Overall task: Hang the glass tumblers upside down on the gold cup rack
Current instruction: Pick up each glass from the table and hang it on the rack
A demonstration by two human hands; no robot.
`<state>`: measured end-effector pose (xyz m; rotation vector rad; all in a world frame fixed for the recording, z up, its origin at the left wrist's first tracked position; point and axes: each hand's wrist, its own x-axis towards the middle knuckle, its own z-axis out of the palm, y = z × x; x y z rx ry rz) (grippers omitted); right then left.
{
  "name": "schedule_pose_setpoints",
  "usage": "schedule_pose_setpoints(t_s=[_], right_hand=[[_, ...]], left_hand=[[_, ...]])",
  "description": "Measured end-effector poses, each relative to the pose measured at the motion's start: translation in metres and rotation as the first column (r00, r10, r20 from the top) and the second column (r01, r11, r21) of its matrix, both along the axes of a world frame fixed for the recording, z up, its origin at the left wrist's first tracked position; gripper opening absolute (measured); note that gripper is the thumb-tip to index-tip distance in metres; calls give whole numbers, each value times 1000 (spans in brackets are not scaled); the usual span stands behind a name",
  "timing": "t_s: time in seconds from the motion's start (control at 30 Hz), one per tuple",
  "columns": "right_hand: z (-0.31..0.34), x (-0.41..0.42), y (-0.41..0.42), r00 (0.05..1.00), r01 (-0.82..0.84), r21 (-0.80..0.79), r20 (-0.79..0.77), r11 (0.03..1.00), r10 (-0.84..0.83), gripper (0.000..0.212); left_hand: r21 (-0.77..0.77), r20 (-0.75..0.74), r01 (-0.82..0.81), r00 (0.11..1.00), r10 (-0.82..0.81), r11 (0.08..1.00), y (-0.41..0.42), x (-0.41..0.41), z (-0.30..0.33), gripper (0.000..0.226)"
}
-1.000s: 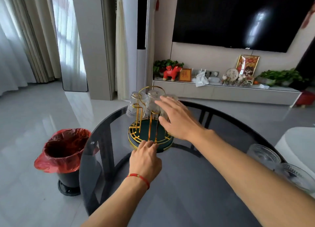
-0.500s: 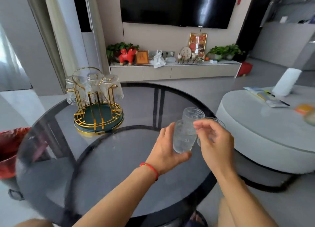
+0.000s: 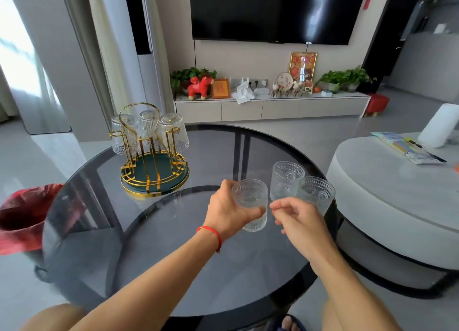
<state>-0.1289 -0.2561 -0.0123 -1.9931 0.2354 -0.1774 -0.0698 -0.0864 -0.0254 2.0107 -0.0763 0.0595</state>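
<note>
Head view: an upright glass tumbler is held in the left hand, with fingers wrapped around its side above the dark round glass tabletop. The right hand is seen just beside it, empty, its fingers loosely curled and not touching any glass. 2 more tumblers are stood upright, mouths up, near the tabletop's right edge, just behind the right hand. The gold cup rack is placed well apart at the far left of the tabletop, and 3 tumblers are hung upside down on it.
</note>
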Motion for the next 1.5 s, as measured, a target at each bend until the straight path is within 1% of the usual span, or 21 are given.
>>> schedule_pose_setpoints(t_s=[0.1,0.2,0.27,0.37,0.43,0.57,0.63,0.67,0.7,0.73,0.77,0.8,0.83,0.87,1.0,1.1,1.17,1.27,1.37,1.43,1.5], right_hand=[[-4,8,18,996,-60,44,-59,997,63,14],[-5,23,44,984,-109,195,-117,975,133,27],[-6,34,64,969,-126,401,-147,908,200,39],[-8,48,88,954,-143,657,-107,740,280,46],[-9,58,98,948,-163,716,-77,679,309,46],[-6,81,110,960,-176,781,1,599,280,42],[-4,94,114,973,-171,778,36,605,229,40],[-2,99,115,979,-164,768,50,618,198,38],[-1,105,115,983,-159,755,61,636,173,36],[2,109,116,986,-151,739,66,656,153,35],[5,113,116,989,-140,722,66,678,133,36],[8,118,119,991,-132,707,71,695,116,38],[11,120,118,991,-134,689,86,712,103,39],[16,123,118,988,-153,661,115,735,102,40],[52,133,134,949,-265,474,281,840,141,50],[94,142,166,897,-301,237,398,924,191,51],[117,152,192,853,-326,73,452,942,260,53],[141,166,226,796,-361,-141,469,922,384,57],[148,179,251,766,-347,-369,419,862,488,62],[145,184,264,760,-339,-468,374,816,531,65],[138,188,272,757,-329,-537,342,777,557,68]], left_hand=[[-69,-22,-48,999,46,997,29,-1,10,76],[-318,-98,-75,994,46,945,54,0,24,70],[-499,-167,-95,986,12,861,67,-3,28,73],[-642,-218,-130,976,-18,755,79,-5,24,73],[-655,-226,-142,974,-13,742,86,2,22,69],[-536,-180,-95,984,-3,839,109,24,22,73],[-482,-170,-72,985,-12,873,123,33,21,66],[-407,-140,-82,990,26,910,130,37,17,64],[-255,-68,-108,993,94,961,139,42,11,60],[-24,36,-156,987,156,988,148,46,4,53],[236,129,-199,977,172,951,156,49,-3,44],[455,181,-213,973,144,865,165,53,-11,40],[585,202,-206,974,106,784,168,54,-19,42],[626,207,-198,975,83,754,169,55,-24,45],[508,258,-218,962,95,833,158,56,-24,45],[503,266,-169,963,34,848,152,56,-22,45],[541,243,-146,970,13,828,152,55,-23,47],[642,207,-144,978,11,753,149,54,-22,48],[701,171,-135,985,19,700,147,52,-21,50],[726,171,-136,985,14,674,149,51,-21,51],[725,160,-120,987,4,679,150,51,-21,51]])
